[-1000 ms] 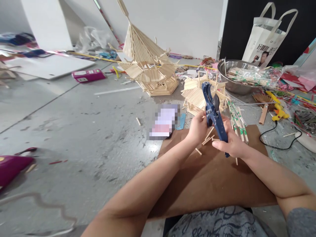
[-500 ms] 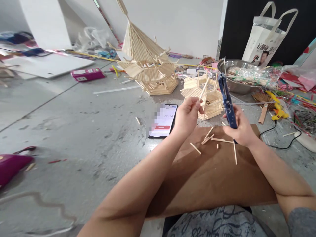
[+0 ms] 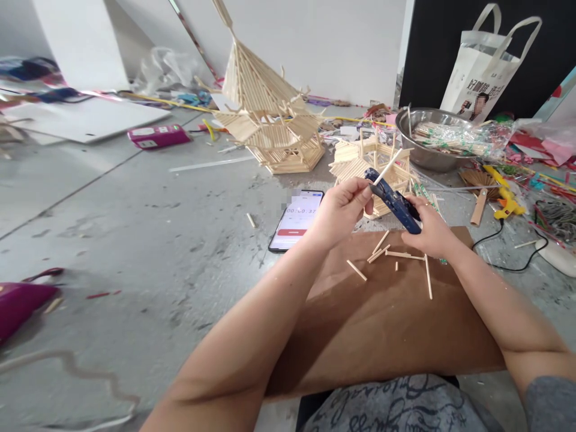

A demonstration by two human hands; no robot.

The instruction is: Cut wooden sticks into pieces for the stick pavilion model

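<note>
My left hand (image 3: 341, 207) pinches a thin wooden stick (image 3: 387, 167) that slants up to the right. My right hand (image 3: 431, 231) grips blue cutters (image 3: 392, 200), whose jaws lie at the stick close to my left fingers. Both hands hover over the far edge of a brown cardboard sheet (image 3: 382, 336). Several short cut stick pieces (image 3: 382, 252) lie on that sheet. Just behind my hands stands a small stick-built model section (image 3: 360, 162), and a larger stick pagoda roof (image 3: 265, 114) sits further back.
A phone (image 3: 297, 219) with a lit screen lies on the concrete floor left of my hands. A metal bowl (image 3: 432, 141) of wrapped sticks, a yellow glue gun (image 3: 506, 195) with its cable, and a white tote bag (image 3: 488, 60) are at the right. A pink box (image 3: 158, 136) lies far left.
The cutters swung from upright in my right hand down to a slant, their jaws now meeting the stick my left hand holds. A second ago both hands were together, lower, over the cardboard.
</note>
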